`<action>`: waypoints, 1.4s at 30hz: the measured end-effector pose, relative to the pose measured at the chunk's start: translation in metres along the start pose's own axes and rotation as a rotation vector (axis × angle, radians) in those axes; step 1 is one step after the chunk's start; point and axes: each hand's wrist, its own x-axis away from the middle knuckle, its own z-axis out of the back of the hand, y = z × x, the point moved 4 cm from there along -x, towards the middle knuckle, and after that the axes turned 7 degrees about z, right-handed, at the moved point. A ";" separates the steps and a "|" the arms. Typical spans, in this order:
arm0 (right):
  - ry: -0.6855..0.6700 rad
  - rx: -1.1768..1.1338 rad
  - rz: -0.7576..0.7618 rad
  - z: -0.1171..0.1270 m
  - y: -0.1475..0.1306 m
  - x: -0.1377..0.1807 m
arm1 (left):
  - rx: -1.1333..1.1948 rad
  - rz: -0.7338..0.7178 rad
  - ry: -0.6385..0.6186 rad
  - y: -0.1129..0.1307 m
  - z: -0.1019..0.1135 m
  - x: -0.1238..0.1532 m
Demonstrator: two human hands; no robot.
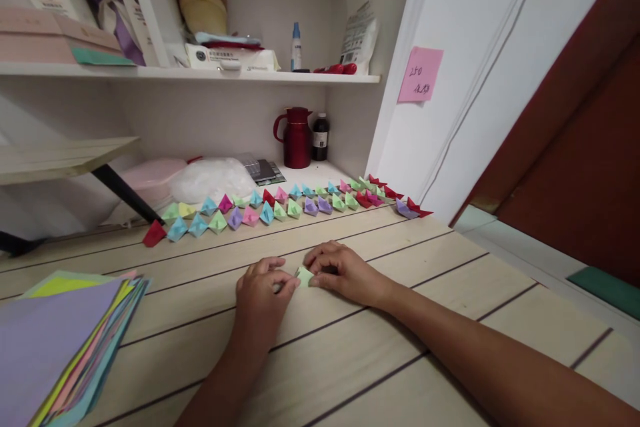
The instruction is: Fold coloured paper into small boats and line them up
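Note:
A small pale green folded paper piece [303, 275] lies on the wooden floor [350, 360] between my two hands. My left hand [260, 297] pinches its left side with thumb and fingertips. My right hand [343, 270] presses on its right side with curled fingers. Both hands rest on the floor. Most of the paper is hidden under the fingers.
Two rows of several coloured folded paper boats [280, 207] run across the floor beyond my hands. A stack of coloured paper sheets [65, 333] lies at the left. A red jug [296, 137] and a dark bottle [321, 137] stand under the shelf. A pink note [420, 73] sticks on the wall.

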 end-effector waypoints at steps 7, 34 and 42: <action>-0.018 0.124 -0.111 -0.002 -0.013 0.005 | -0.133 -0.035 0.096 0.008 -0.006 0.013; -0.115 0.601 -0.290 -0.008 -0.015 0.005 | -0.498 -0.104 0.084 0.025 -0.016 0.020; 0.003 0.275 -0.092 -0.008 -0.011 0.008 | -0.453 0.015 0.044 0.007 -0.001 0.012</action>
